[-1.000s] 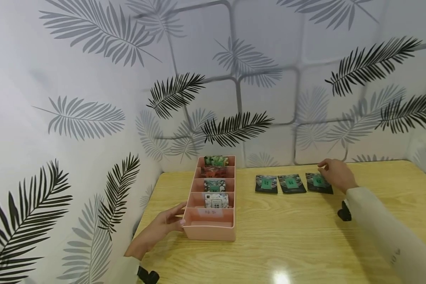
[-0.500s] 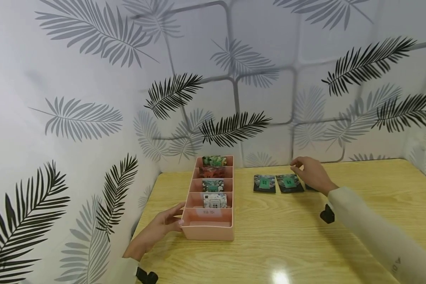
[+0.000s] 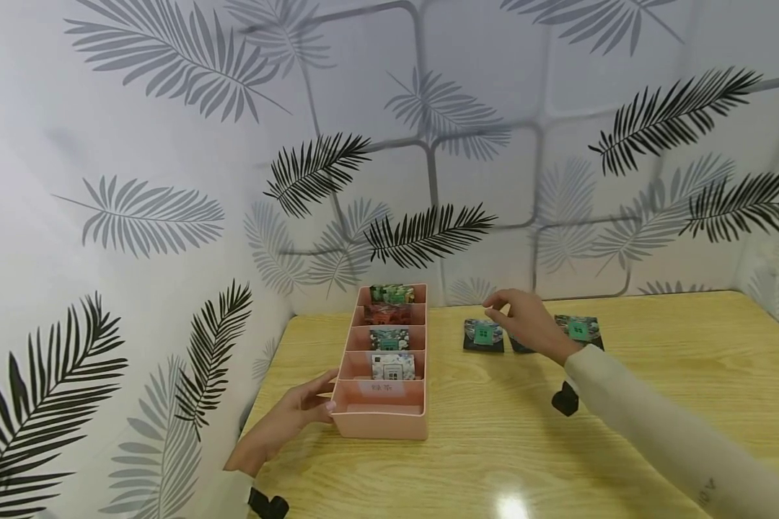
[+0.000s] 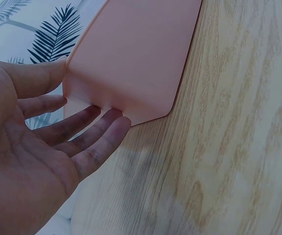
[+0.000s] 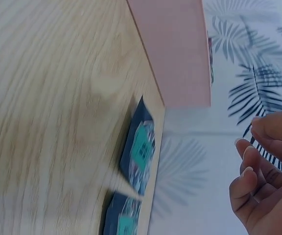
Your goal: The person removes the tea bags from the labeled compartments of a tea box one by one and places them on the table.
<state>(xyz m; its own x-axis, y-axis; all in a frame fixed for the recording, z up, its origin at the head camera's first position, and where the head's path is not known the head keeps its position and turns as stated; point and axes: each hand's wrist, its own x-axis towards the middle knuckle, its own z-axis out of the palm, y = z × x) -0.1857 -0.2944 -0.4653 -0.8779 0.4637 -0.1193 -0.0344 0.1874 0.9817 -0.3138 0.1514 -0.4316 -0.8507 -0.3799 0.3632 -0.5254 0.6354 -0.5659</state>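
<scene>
A long pink divided box (image 3: pixel 379 427) stands on the table, with packets in all its compartments but the nearest. My left hand (image 3: pixel 297 411) rests at the box's near left corner; in the left wrist view its fingertips (image 4: pixel 116 120) touch the wall. My right hand (image 3: pixel 526 323) hangs over the row of dark sachets with green labels, fingers loosely bent and nothing between them. The left sachet (image 3: pixel 483 334) and right sachet (image 3: pixel 579 329) lie flat. Between them, the middle sachet (image 3: pixel 519 347) is mostly hidden behind this hand.
A wooden table (image 3: pixel 493 418) runs to a wall (image 3: pixel 480 166) with a leaf pattern at the back and left. Inside the box are a white packet (image 3: pixel 393 366), a dark green packet (image 3: pixel 389 339), a red packet (image 3: pixel 387 314) and a bright green packet (image 3: pixel 392 293).
My right hand has moved left along the sachets, from the right one to above the middle one, uncovering the right sachet. The left hand stays at the box.
</scene>
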